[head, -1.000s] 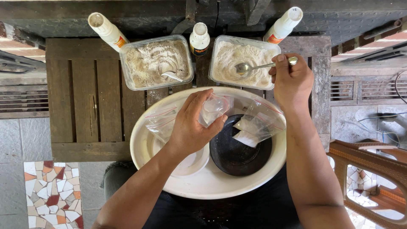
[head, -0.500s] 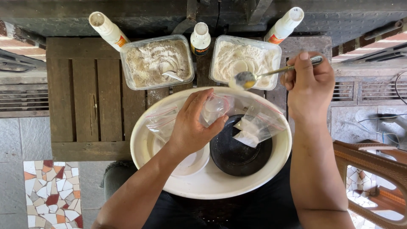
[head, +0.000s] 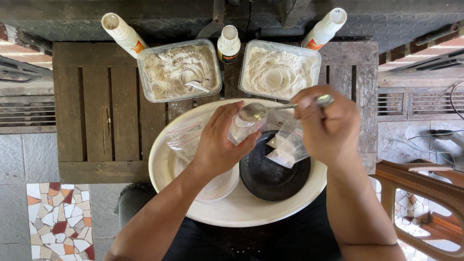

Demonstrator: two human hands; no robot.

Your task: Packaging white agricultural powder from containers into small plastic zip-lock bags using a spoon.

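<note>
A: What sits nearest the person?

B: A wide white basin (head: 241,212). Inside it, a black bowl (head: 270,179) at 3 o'clock and a smaller white bowl (head: 217,186) at 9 o'clock.

A: And the hands?

B: The left hand (head: 220,142) is curled around a small clear plastic bag (head: 241,129), holding it upright over the basin's middle. The right hand (head: 326,125) pinches the handle of a metal spoon (head: 256,111), whose bowl hovers right at the bag's mouth, toward 12 o'clock.

A: Anything else in the basin?

B: More clear bags: 1 filled with white powder (head: 287,150) over the black bowl, and empty zip bags (head: 186,140) at 10 o'clock.

A: Farther off?

B: On the wooden table (head: 96,121), 2 clear tubs: greyish powder (head: 179,70) at 11 o'clock, white powder (head: 278,72) at 1 o'clock. 3 white bottles (head: 228,44) stand behind them.
</note>
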